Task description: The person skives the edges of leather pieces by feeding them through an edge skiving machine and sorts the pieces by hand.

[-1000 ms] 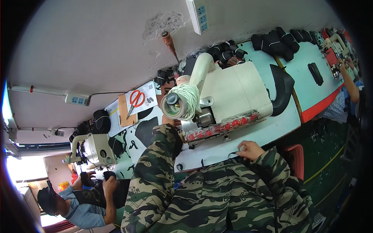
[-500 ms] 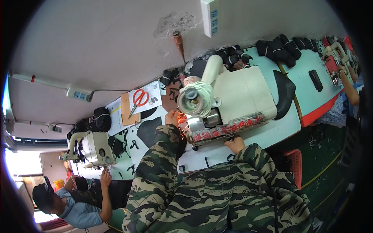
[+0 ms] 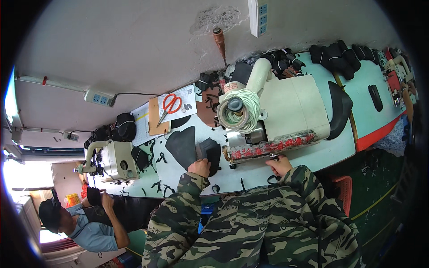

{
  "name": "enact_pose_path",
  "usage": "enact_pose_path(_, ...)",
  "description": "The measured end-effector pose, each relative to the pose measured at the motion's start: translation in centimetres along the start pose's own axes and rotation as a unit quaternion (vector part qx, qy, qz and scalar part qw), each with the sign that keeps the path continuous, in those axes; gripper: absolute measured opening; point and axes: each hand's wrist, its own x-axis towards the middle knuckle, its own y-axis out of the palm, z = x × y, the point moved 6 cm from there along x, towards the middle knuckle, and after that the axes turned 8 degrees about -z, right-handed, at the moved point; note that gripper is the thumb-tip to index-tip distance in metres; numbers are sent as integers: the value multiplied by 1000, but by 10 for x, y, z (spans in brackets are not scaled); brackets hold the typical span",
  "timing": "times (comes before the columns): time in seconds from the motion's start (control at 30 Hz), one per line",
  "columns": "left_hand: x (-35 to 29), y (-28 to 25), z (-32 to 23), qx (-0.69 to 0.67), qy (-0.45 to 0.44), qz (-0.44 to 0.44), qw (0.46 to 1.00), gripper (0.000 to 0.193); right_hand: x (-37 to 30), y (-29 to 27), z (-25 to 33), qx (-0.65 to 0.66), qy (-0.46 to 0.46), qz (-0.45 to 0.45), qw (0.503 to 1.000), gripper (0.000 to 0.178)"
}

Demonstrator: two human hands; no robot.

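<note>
A cream-coloured bench machine (image 3: 290, 102) with a worn red-painted front bar stands before me. Its round opening holds a coil of pale green cord (image 3: 243, 109). My right hand (image 3: 280, 165) is closed at a small dark knob (image 3: 274, 156) on the machine's front edge. To the machine's left, my left hand (image 3: 199, 168) is closed, its fingers curled at the near edge of a stack of black flat pieces (image 3: 210, 151). What it holds, if anything, is hidden. A larger black cut piece (image 3: 181, 142) lies just beyond that hand.
Orange-handled scissors (image 3: 170, 107) rest on papers and a brown card. Black scraps dot the white table (image 3: 170, 165). A wooden-handled tool (image 3: 219, 40) stands near the wall. Black bundles (image 3: 333, 58) lie at the back. A person (image 3: 96, 228) works at another machine on the left.
My left hand has come away from the machine's left end, toward me, to the black pieces. The orange sparks there are gone. My right hand stays at the knob. The view has shifted slightly.
</note>
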Motion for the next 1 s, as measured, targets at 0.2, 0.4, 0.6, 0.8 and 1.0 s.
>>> enact_pose_path(0.2,13,-60,14,-325,-51,46,943,10,-77,-16,81,-287,-338,-79,892,28)
enact_pose_path(0.4,36,-104,-102,-516,63,312,795,13,-135,41,136,73,-234,215,945,45)
enact_pose_path(0.6,57,-83,-124,-332,129,396,846,22,-101,59,120,20,-245,180,953,34)
enact_pose_path(0.8,74,-144,-159,-124,165,249,946,23,-96,72,118,73,-176,217,957,38)
enact_pose_path(1.0,48,-210,-13,245,-469,-307,791,27,-103,64,117,62,-193,220,954,34)
